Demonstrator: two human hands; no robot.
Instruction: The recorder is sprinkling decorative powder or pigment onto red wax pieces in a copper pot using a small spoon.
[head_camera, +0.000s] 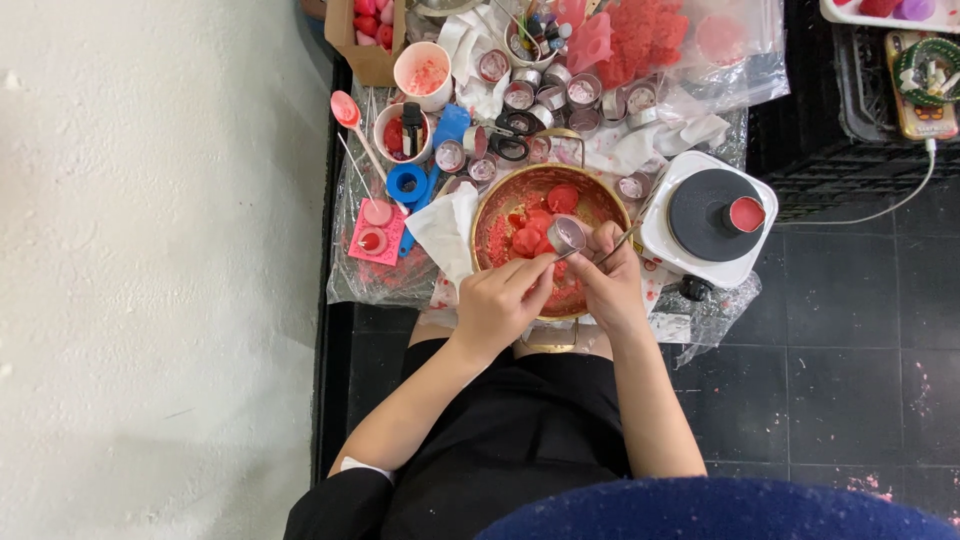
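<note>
Seen from above, over a black lap on a dark tiled floor. Left hand (497, 303) and right hand (612, 283) close together above the near rim of a brass pot (500, 205) of red wax pieces (530, 238). Left fingers closed on a small metal tin (567, 234); right hand closed on a thin metal tool (622, 240). Just right, a white hot plate (660, 235). Farther off, empty tins (560, 95), scissors (513, 135), blue tape roll (407, 183), paper cup (423, 73) on plastic sheeting (350, 270).
</note>
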